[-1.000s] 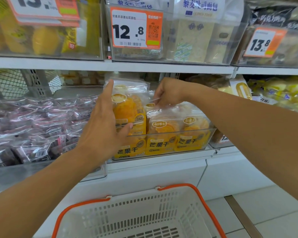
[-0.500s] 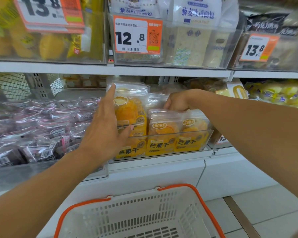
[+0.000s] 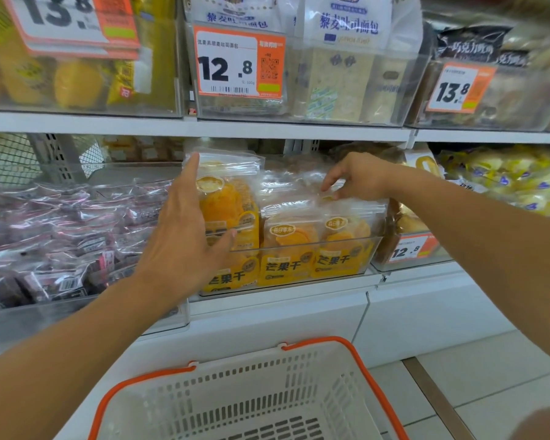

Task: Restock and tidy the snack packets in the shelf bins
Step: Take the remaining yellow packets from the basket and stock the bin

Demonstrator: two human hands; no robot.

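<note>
Packets [image 3: 286, 249] of dried mango stand upright in a clear bin [image 3: 299, 274] on the middle shelf [image 3: 280, 293], three across at the front, their yellow labels showing through the bin's front wall. The tallest packet [image 3: 229, 198] stands at the bin's left end, its clear top rising above the rest. The left hand [image 3: 185, 236] lies flat against that packet's left side, fingers [image 3: 191, 166] straight and pointing up along its edge, thumb across its front; nothing is gripped. The right hand [image 3: 359, 179] hovers over the tops of the packets to the right, fingers loosely bent and tips touching or just above the clear plastic; whether it pinches anything cannot be told. A bin of purple packets [image 3: 61, 236] sits just left of the mango bin. Above, on the upper shelf, bread bags [image 3: 346, 58] stand behind an orange tag [image 3: 238, 65] reading 12.8. Below the arms, a white basket [image 3: 251, 392] with an orange rim sits near the tiled floor [image 3: 489, 376].
</note>
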